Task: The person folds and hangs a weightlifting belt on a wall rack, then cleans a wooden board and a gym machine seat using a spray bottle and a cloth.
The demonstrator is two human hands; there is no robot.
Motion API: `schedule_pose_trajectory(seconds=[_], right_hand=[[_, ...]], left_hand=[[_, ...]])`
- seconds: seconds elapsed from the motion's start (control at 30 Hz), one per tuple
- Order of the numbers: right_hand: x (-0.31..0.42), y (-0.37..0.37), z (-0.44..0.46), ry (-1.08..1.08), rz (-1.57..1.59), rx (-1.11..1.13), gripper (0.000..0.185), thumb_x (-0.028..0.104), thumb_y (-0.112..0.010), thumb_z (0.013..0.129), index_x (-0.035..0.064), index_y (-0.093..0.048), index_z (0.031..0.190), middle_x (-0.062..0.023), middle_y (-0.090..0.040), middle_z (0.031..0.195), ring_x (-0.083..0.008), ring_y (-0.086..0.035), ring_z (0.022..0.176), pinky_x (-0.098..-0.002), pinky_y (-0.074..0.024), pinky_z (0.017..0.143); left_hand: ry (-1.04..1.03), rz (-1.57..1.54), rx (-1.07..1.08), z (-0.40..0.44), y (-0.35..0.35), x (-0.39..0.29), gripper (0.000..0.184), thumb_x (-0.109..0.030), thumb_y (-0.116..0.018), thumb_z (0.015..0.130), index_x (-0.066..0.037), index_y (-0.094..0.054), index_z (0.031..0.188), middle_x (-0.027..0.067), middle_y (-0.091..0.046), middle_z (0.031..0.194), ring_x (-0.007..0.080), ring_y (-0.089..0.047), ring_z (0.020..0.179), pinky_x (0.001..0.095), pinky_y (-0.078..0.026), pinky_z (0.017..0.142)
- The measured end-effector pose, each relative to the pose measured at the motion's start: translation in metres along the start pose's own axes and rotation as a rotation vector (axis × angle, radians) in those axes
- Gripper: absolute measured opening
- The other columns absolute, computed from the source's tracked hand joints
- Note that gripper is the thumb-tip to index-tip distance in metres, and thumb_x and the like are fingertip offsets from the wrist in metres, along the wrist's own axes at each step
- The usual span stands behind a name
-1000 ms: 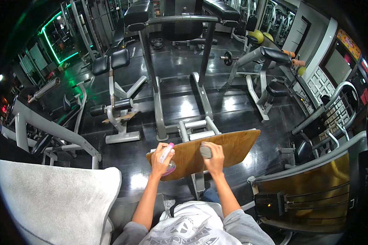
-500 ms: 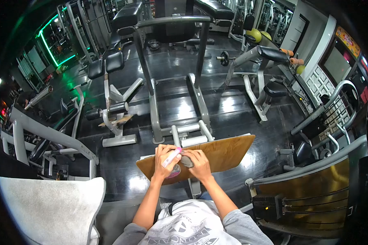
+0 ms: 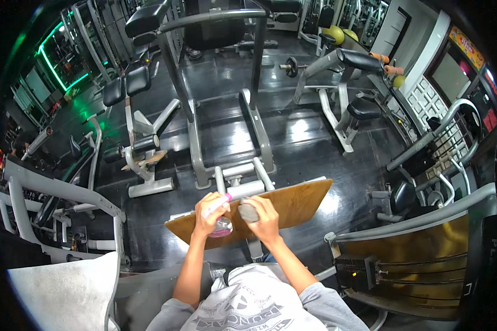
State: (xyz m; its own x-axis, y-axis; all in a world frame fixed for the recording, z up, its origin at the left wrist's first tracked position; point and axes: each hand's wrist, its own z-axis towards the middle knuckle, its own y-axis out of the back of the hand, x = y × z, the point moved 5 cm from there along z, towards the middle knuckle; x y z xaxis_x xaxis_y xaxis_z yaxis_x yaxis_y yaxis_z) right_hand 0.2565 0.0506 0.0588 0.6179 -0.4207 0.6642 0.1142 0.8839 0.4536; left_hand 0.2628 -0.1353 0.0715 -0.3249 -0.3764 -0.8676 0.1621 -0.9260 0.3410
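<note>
My left hand (image 3: 206, 215) is wrapped round the neck of a spray bottle (image 3: 222, 227), which has a white and pink spray head and a clear body with pink at its base. The bottle's pink nozzle points up and to the right. In my right hand (image 3: 266, 219) is a folded grey cloth (image 3: 248, 212), with the fingers curled over its top. Both hands are above a brown wooden board (image 3: 298, 205) fixed to a grey metal frame. Whether the cloth touches the board I cannot tell.
A grey machine frame (image 3: 196, 149) with black pads stands ahead. To the right are a padded bench (image 3: 364, 108) and a curved handrail (image 3: 414, 218). A white towel (image 3: 66, 287) drapes at the lower left, below another grey frame (image 3: 66, 190).
My hands have moved apart, the cloth now separate from the spray bottle. The bottle's clear body shows more. The whole view has shifted, with the surroundings a little further left and up.
</note>
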Motion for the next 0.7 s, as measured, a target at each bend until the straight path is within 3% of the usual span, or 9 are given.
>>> schedule_pose_trajectory(seconds=[0.23, 0.33, 0.37, 0.5, 0.7], right_hand=[[0.001, -0.016, -0.009, 0.229, -0.072, 0.199, 0.053, -0.005, -0.074, 0.058, 0.0107, -0.067, 0.109, -0.0038, -0.065, 0.111, -0.027, -0.06, 0.097, -0.0366, -0.0517, 0.087], [-0.015, 0.003, -0.009, 0.203, -0.115, 0.274, 0.055, -0.005, -0.073, 0.057, 0.011, -0.067, 0.109, -0.0031, -0.064, 0.111, -0.0271, -0.059, 0.097, -0.0366, -0.0517, 0.087], [-0.025, 0.011, -0.01, 0.178, -0.151, 0.265, 0.06, -0.004, -0.073, 0.057, 0.0148, -0.065, 0.113, -0.0017, -0.063, 0.11, -0.027, -0.057, 0.096, -0.0388, -0.0516, 0.085], [-0.047, 0.053, -0.007, -0.012, -0.177, 0.084, 0.053, -0.003, -0.076, 0.06, 0.0137, -0.067, 0.11, -0.0044, -0.065, 0.111, -0.0287, -0.059, 0.102, -0.0386, -0.0514, 0.088], [-0.038, 0.043, 0.001, -0.024, -0.048, -0.035, 0.048, -0.002, -0.078, 0.061, 0.0112, -0.067, 0.106, -0.0058, -0.067, 0.107, -0.028, -0.062, 0.098, -0.038, -0.0518, 0.085]], left_hand=[[0.037, 0.026, 0.097, -0.002, 0.003, 0.0, 0.038, -0.039, -0.059, 0.086, -0.004, -0.065, 0.071, 0.0056, -0.062, 0.073, 0.0239, -0.052, 0.073, 0.0356, -0.04, 0.071], [0.042, 0.038, 0.097, -0.003, 0.002, 0.001, 0.039, -0.04, -0.059, 0.086, -0.005, -0.065, 0.07, 0.0046, -0.061, 0.072, 0.0235, -0.051, 0.074, 0.0357, -0.039, 0.071], [0.039, 0.043, 0.096, -0.002, 0.002, 0.001, 0.039, -0.04, -0.059, 0.086, -0.005, -0.065, 0.07, 0.0044, -0.061, 0.072, 0.0235, -0.051, 0.074, 0.0359, -0.039, 0.071], [0.068, 0.049, 0.099, -0.003, 0.001, 0.001, 0.043, -0.042, -0.058, 0.084, -0.003, -0.064, 0.068, 0.0061, -0.06, 0.073, 0.0222, -0.052, 0.075, 0.0349, -0.039, 0.072], [0.053, 0.083, 0.051, -0.002, -0.001, -0.005, 0.043, -0.043, -0.058, 0.082, -0.003, -0.065, 0.066, 0.0067, -0.06, 0.071, 0.0218, -0.052, 0.072, 0.0351, -0.039, 0.068]])
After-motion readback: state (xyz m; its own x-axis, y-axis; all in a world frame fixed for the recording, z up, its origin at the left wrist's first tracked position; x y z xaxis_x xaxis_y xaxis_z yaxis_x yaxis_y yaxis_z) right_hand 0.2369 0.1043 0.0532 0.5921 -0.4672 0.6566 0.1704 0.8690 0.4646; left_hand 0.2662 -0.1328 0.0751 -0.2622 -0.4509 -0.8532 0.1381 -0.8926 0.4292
